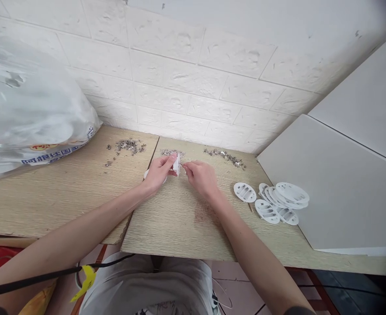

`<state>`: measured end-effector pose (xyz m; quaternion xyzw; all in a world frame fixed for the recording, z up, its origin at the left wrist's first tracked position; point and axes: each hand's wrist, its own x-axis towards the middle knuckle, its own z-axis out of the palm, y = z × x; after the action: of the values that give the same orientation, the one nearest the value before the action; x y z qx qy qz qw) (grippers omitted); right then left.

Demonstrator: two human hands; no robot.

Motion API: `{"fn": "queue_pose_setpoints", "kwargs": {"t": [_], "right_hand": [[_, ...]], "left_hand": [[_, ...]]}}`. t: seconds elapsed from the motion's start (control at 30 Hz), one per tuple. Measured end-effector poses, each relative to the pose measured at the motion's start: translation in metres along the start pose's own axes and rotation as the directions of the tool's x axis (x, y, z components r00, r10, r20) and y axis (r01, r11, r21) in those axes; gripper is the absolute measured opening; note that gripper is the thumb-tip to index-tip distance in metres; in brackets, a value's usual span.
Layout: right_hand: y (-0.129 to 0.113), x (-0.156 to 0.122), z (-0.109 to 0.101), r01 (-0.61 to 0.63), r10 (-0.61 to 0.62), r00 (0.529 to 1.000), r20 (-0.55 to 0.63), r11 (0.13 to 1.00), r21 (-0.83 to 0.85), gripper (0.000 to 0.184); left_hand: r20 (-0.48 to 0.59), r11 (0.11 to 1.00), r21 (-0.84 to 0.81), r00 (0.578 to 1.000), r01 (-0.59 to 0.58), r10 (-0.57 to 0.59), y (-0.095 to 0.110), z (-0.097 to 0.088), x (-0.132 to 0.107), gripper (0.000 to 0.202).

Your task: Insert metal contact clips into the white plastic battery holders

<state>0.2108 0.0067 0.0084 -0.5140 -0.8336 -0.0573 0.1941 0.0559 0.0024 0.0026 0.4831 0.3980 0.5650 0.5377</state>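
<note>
My left hand (160,172) pinches a white round plastic battery holder (176,165), turned edge-on above the table. My right hand (202,176) is closed, its fingertips close to the holder's right face. A small thin piece shows at those fingertips, too small to name. Part of another white disc (146,174) lies beneath my left hand. Just behind the hands is a heap of tiny metal pieces (168,152). On the right, more white battery holders (245,192) lie on the table, several of them stacked in an overlapping pile (292,192).
A large white plastic bag (32,105) bulges at the left. Further metal clips are heaped at the left (130,146) and right (227,156) along the wall. Grey-white panels (350,188) stand at the right. A black cable (48,276) with a yellow tag (85,283) crosses my left forearm.
</note>
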Motion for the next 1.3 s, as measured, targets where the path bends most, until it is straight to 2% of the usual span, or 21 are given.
{"fn": "queue_pose_setpoints", "kwargs": {"t": [0.37, 0.57, 0.7, 0.8, 0.9, 1.03, 1.1, 1.17, 1.3], "right_hand": [[-0.009, 0.0, -0.009, 0.072, -0.06, 0.994, 0.094, 0.989, -0.127, 0.029], [-0.016, -0.001, -0.007, 0.037, -0.024, 0.993, 0.113, 0.993, -0.113, 0.029], [-0.018, 0.0, -0.001, -0.029, 0.039, 0.994, 0.098, 0.995, -0.098, 0.027], [-0.014, 0.002, 0.003, -0.089, 0.089, 0.996, 0.03, 0.996, 0.005, 0.029], [-0.003, 0.004, 0.006, -0.138, 0.151, 0.987, -0.053, 0.971, 0.197, 0.033], [0.011, 0.009, 0.002, -0.204, 0.277, 0.956, -0.1, 0.867, 0.455, 0.029], [0.015, 0.01, 0.0, -0.21, 0.319, 0.943, -0.097, 0.795, 0.568, 0.028], [0.016, 0.01, -0.002, -0.197, 0.311, 0.949, -0.061, 0.73, 0.654, 0.028], [0.015, 0.011, -0.001, -0.141, 0.216, 0.976, -0.004, 0.647, 0.749, 0.027]], "left_hand": [[-0.006, 0.997, 0.08, 1.0, -0.004, 0.005, -0.004, -0.002, 0.0, 0.049], [-0.051, 0.999, 0.046, 0.999, 0.001, 0.002, -0.005, -0.001, 0.001, 0.049], [-0.072, 0.999, 0.041, 0.997, -0.009, 0.012, -0.004, 0.002, 0.001, 0.048], [-0.054, 1.0, 0.013, 0.999, -0.004, 0.005, -0.002, 0.005, 0.002, 0.045], [0.0, 0.999, 0.035, 1.0, -0.013, 0.013, 0.001, 0.008, 0.002, 0.041], [0.035, 0.973, 0.197, 0.992, -0.124, 0.119, 0.003, 0.007, -0.001, 0.048], [0.049, 0.961, 0.213, 0.984, -0.176, 0.169, 0.002, 0.005, -0.002, 0.053], [0.065, 0.961, 0.191, 0.979, -0.201, 0.191, 0.002, 0.003, -0.002, 0.059], [0.126, 0.953, 0.17, 0.965, -0.25, 0.231, 0.001, 0.001, -0.001, 0.063]]}}
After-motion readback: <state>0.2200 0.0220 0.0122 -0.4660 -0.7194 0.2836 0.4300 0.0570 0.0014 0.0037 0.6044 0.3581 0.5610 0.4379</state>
